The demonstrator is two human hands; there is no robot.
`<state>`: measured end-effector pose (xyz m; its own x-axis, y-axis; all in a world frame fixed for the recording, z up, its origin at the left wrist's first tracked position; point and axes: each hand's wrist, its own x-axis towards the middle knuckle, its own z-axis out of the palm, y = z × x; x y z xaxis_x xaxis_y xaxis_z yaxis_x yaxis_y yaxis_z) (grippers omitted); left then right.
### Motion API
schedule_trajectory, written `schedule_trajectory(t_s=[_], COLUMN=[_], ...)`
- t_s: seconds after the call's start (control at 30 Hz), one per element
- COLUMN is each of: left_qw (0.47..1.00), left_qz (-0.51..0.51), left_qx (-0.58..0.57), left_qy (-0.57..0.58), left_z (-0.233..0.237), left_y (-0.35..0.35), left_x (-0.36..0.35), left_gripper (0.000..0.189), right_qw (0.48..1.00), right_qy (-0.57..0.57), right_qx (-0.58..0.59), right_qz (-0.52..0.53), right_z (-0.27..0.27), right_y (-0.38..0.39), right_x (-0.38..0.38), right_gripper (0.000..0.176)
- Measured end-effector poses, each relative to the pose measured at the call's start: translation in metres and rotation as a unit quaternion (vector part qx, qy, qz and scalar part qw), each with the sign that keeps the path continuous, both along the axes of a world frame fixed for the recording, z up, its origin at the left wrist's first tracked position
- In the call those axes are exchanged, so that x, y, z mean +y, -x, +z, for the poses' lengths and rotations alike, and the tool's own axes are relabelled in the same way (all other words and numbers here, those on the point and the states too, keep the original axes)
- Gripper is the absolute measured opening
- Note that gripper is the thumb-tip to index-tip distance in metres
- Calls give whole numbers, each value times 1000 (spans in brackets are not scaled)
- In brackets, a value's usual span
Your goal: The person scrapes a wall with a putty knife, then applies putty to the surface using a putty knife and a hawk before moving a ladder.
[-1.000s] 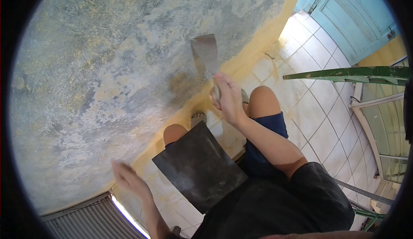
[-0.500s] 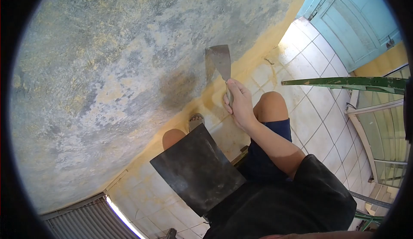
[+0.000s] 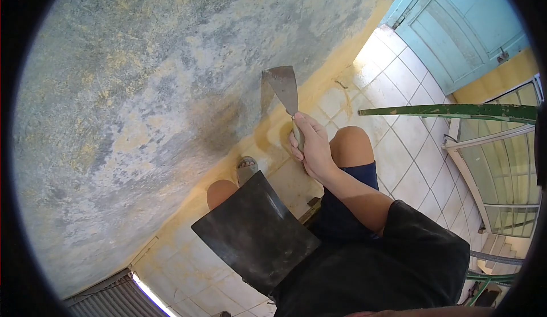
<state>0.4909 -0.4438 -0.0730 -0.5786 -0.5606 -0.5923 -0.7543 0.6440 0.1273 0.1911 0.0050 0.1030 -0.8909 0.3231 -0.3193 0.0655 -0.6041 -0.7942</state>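
Observation:
My right hand is closed round the handle of a putty knife with a wide, flared metal blade. The blade points up the view and overlaps the patchy grey and yellow wall, its shadow falling just left of it. Below it on the wall is a brownish damp-looking patch. A dark, slightly curved square sheet juts out in front of my body, over my lap. My left hand does not show; the sheet covers that side.
White floor tiles run along the wall's foot, with yellowish smears near it. My sandalled foot is close to the wall. A green bar reaches in from the right, near a glazed frame. A blue door stands at upper right.
The whole view has shifted a little, so wall, floor and door sit further left. My right hand and the putty knife appear slightly lower and further left, with the same grip.

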Motion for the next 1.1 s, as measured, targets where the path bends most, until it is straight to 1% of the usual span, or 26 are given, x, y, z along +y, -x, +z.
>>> schedule_trajectory(t_s=[0.13,0.23,0.43,0.67,0.93,1.0,1.1], left_qw=[999,998,996,992,985,984,982], left_qz=[-19,-25,-44,-57,-79,-84,-85], left_qx=[-22,-39,-60,-91,-122,-128,-137], left_qy=[-23,-36,-55,-73,-88,-91,-96], left_z=[-7,-9,-11,-7,2,5,10], left_y=[4,-1,7,5,26,35,43], left_x=[-2,-6,-20,-30,-35,-37,-38], left_gripper=[40,39,38,37,36,36,36], right_qw=[1000,1000,999,999,999,999,999], right_qy=[-17,-7,-37,-33,-33,-31,-45], right_qx=[-9,-18,3,5,1,-4,-7], right_qz=[-5,-13,-17,-14,-21,7,20], right_z=[-3,-6,-12,-13,-8,-7,-7], right_y=[0,1,2,1,3,0,0], right_x=[0,-2,-3,-5,-1,3,8], right_gripper=[23,24,27,24,24,24,25])
